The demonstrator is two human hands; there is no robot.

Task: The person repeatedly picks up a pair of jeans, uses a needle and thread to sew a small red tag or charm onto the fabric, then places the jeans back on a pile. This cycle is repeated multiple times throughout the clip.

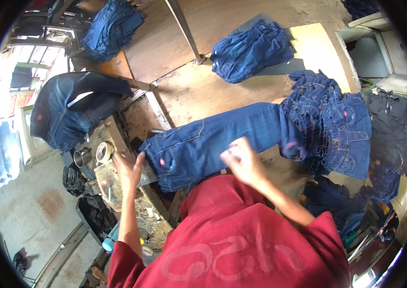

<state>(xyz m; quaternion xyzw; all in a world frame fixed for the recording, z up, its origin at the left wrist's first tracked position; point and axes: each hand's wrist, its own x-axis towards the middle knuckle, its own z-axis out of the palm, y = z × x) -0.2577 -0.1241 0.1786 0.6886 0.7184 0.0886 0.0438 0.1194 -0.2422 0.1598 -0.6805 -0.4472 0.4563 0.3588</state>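
Observation:
A pair of blue jeans (232, 127) lies stretched across the wooden table in front of me, its gathered waistband at the left and a small red patch near it. My left hand (127, 174) is just left of the waistband, fingers and thumb apart, with nothing seen in it. Its fingertips are beside a roll of tape (103, 152) on a worn work surface. Over the jeans' near edge hovers my right hand (244, 162), its fingers curled together and slightly blurred. Whatever they may pinch is too small to make out.
Stacked jeans (347, 125) with gathered waists lie at the right, beside dark garments (391, 129). A folded denim bundle (251, 50) rests farther back on the table (184, 108). More denim (78, 105) drapes at the left. A metal post (183, 31) rises from the table.

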